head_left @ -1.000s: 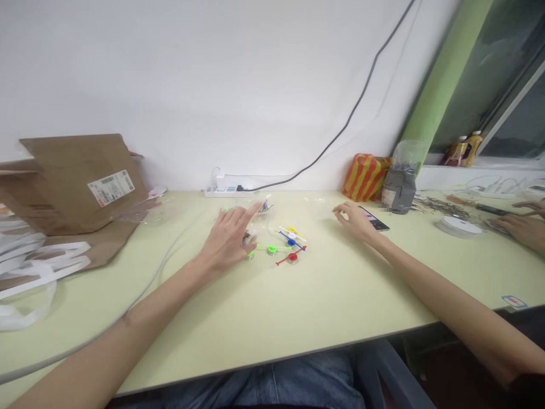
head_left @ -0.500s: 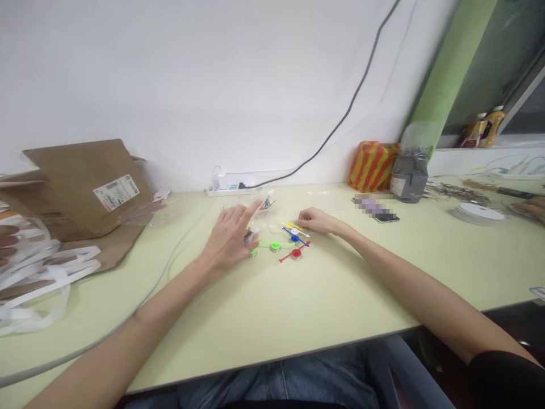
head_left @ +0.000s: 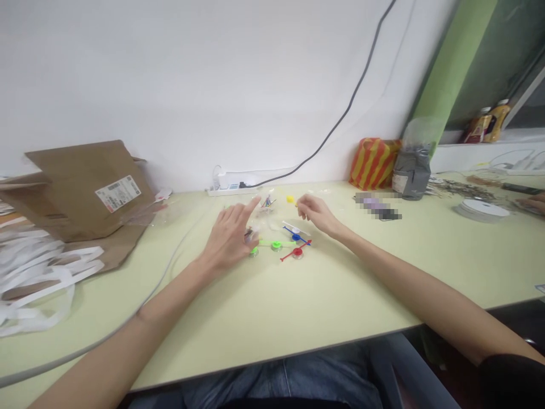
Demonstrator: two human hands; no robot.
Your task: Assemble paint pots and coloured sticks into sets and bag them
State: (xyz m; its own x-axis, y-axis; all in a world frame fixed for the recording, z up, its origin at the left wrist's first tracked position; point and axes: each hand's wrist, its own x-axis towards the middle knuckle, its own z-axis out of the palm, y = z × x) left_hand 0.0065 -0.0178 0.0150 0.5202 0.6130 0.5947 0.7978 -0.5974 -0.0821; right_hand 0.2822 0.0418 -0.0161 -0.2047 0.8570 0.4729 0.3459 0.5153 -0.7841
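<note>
My right hand (head_left: 317, 213) is raised over the table, closed on a yellow arrow spinner (head_left: 290, 199) whose round hub shows beyond the fingertips. My left hand (head_left: 230, 234) lies palm down on the left, index finger stretched and thumb apart, beside a clear plastic bag (head_left: 264, 216) with small colourful pieces. What lies under its palm is hidden. Between the hands are a white spinner (head_left: 297, 229), a blue spinner (head_left: 295, 236), a red spinner (head_left: 297, 252) and a bright green spinner (head_left: 276, 245), some on clear round bases. Another green piece (head_left: 254, 251) touches or nearly touches my left thumb.
A brown cardboard box (head_left: 80, 193) and white strips (head_left: 38, 278) occupy the left. A power strip (head_left: 230, 190) sits against the wall. Rightward stand a striped bag (head_left: 374, 163), a grey bag (head_left: 412, 170), a phone (head_left: 388, 213) and a white spool (head_left: 483, 209). Another person's hand (head_left: 534, 203) shows at far right.
My right hand has lifted the yellow spinner up from beside the white one, its hub now swung to the hand's left. My left hand stays nearly in place.
</note>
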